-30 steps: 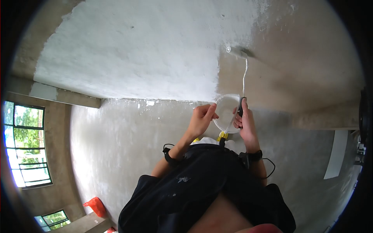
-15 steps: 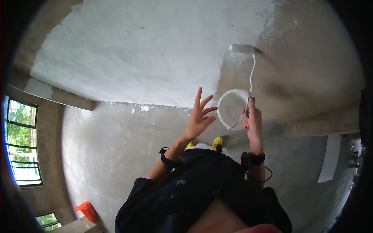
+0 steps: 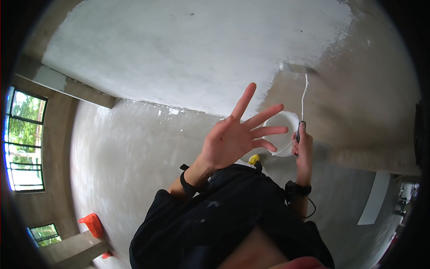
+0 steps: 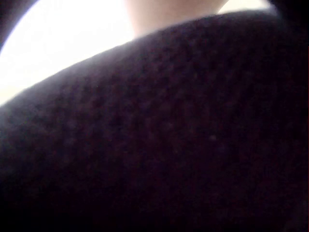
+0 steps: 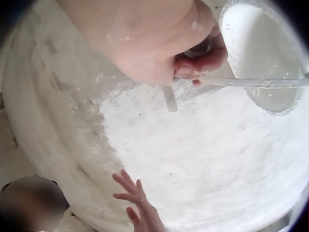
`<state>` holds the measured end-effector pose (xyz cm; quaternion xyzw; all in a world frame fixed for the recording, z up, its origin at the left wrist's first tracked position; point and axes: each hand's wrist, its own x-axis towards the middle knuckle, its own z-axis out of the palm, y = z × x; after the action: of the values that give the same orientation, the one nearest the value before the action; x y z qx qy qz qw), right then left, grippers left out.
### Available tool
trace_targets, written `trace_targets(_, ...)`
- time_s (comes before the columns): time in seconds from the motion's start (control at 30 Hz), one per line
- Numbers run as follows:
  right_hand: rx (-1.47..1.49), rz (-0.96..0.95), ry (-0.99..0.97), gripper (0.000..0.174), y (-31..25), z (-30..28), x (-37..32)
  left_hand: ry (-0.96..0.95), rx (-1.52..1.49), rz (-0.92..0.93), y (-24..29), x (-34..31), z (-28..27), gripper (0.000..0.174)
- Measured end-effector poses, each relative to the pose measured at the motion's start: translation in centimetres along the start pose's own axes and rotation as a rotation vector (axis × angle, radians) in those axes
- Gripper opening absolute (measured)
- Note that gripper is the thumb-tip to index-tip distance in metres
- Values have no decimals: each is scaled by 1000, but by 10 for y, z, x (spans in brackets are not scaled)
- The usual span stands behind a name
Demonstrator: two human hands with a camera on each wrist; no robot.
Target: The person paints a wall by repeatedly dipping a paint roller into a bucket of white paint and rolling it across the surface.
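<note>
My right hand (image 3: 304,150) grips the black handle (image 3: 298,133) of a paint roller, thumb along it. The white roller sleeve (image 3: 293,68) is up at the wall, near the edge of the white coat. From the same hand's fingers hangs a white bucket (image 3: 286,117) by its handle (image 5: 260,82), tilted in view, with pale paint inside. My left hand (image 3: 230,139) is raised to the left of the bucket, fingers spread, holding nothing; it overlaps the bucket's rim in the head view. Dark fabric (image 4: 154,125) fills most of the left wrist view.
White paint (image 3: 179,54) covers the wall's left and middle; bare brown plaster (image 3: 358,98) lies to its right. Grey floor (image 3: 134,148) spreads below. A concrete ledge (image 3: 76,89) runs at left, near a window (image 3: 27,139). An orange bag (image 3: 92,225) sits at lower left.
My left hand went from curled fingers to spread ones and rose closer to the camera. The roller, bucket and right hand moved rightward in view, as the view shifted too.
</note>
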<state>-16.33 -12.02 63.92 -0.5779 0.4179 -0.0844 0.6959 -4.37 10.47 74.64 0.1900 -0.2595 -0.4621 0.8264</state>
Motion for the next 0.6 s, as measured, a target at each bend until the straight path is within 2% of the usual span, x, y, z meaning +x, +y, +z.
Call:
trace_targets(0.17,-27,-4,-13,59,2,-2,0,-32,33,25,19,5,15,72)
trace_targets(0.23,-68,5,46,60,-5,-1,-3,-61,81,48,43,15,29,72)
trace_targets(0.3,-85,-89,38,60,-4,0,-3,-241,490,-74,76,20,42,70)
trace_targets(0.37,-102,-174,30,60,-7,0,-2,-143,521,-108,103,19,86,67)
trace_targets(0.43,-20,63,27,60,-13,0,-2,-202,461,-112,116,14,97,54)
trace_targets(0.47,-99,65,122,61,-8,-1,0,-196,461,-107,113,9,95,54)
trace_targets(0.5,-178,74,218,61,-8,3,-2,-340,647,9,114,4,94,47)
trace_targets(0.53,-113,71,156,60,-3,-4,1,-483,828,128,116,0,94,41)
trace_targets(0.6,-41,79,90,60,4,-13,6,-430,840,110,116,-18,99,39)
